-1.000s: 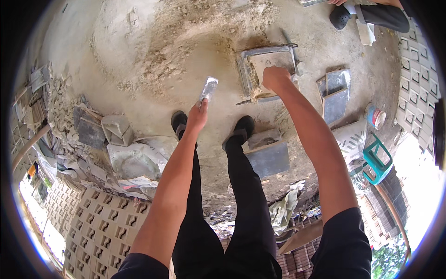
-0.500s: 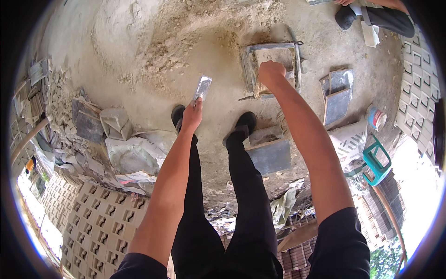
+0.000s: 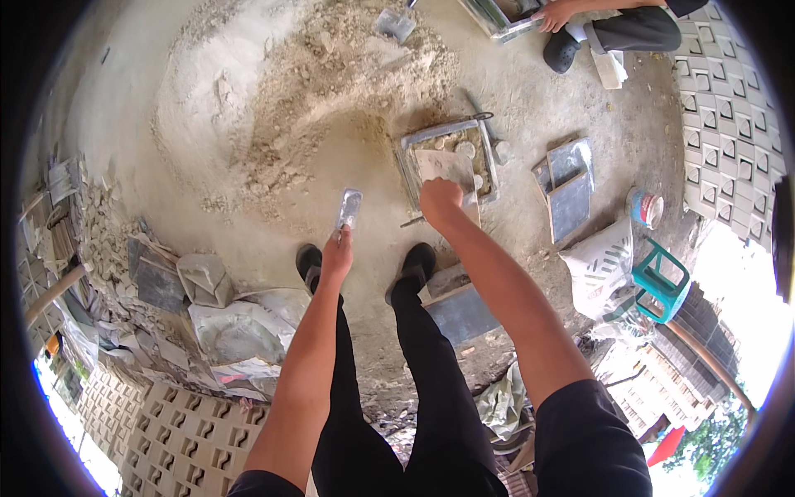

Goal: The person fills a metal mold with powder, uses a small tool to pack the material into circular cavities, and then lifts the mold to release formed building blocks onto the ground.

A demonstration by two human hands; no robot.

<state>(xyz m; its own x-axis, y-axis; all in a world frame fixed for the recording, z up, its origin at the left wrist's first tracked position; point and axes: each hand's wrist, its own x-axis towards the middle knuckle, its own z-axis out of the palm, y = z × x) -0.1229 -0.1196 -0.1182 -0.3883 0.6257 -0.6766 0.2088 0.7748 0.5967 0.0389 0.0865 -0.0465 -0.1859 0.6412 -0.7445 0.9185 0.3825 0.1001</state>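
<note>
On dusty ground [image 3: 526, 95] with patterned blocks [image 3: 722, 137] far right, gripping trowel [image 3: 349, 207] in left hand [image 3: 336, 255], board [image 3: 445, 166] in right hand [image 3: 441, 199] over frame [image 3: 489, 161].

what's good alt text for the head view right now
A person's right hand grips a flat board over a rectangular frame on dusty ground; the left hand holds a small flat tool. At the top, another person's hand touches a second frame.

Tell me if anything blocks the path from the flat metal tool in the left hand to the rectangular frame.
Nothing visible stands between the flat metal tool in the left hand and the frame's left side. The right hand and board do cover part of the frame.
</note>
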